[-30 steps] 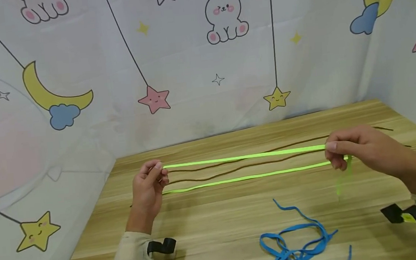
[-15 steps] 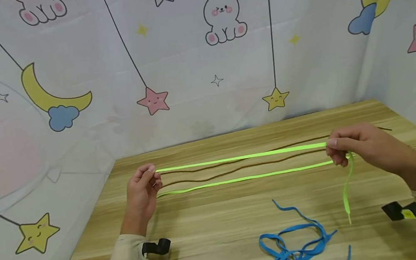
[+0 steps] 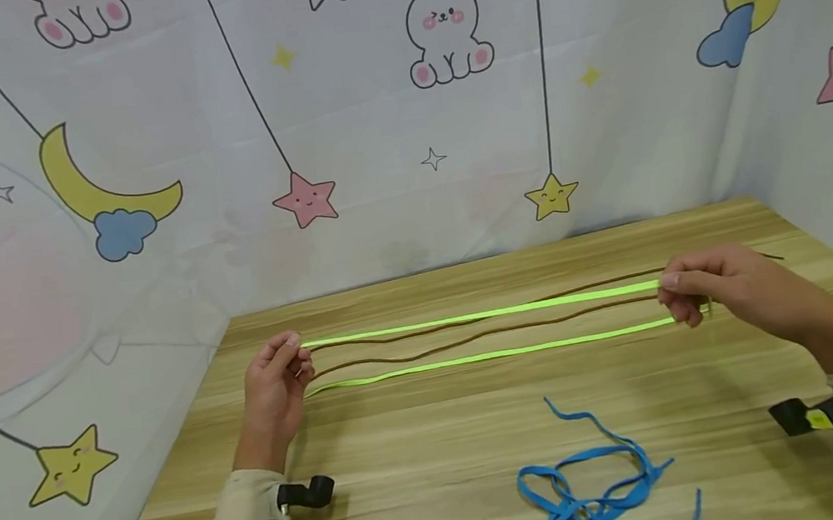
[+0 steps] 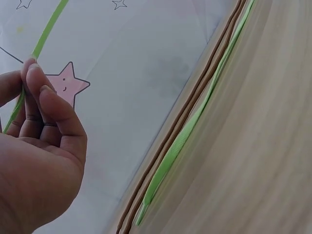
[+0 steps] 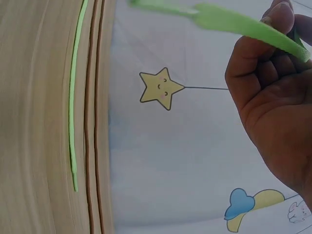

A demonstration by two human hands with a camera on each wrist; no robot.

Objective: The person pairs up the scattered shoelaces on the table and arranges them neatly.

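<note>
A neon green lace [image 3: 482,314] is stretched straight between the two hands above the table. The left hand [image 3: 274,391] pinches it near one end between thumb and fingers. At the other side the right hand [image 3: 735,288] pinches it, and in the right wrist view a loose end [image 5: 229,20] with a narrow tip sticks out from the fingers. Below it a second green lace [image 3: 501,354] lies along the table, beside two brown laces [image 3: 433,350]. In the left wrist view the lying green lace [image 4: 170,155] runs next to the brown pair [image 4: 178,117].
A blue lace [image 3: 600,519] lies in a loose tangle near the front of the wooden table [image 3: 406,462]. Behind the table hangs a white cloth [image 3: 372,113] printed with stars, moons and rabbits. Each wrist wears a small black camera.
The left hand has moved left, and the right hand has shifted slightly right and up, with the green lace held between them. The loose end by the right hand has swung.
</note>
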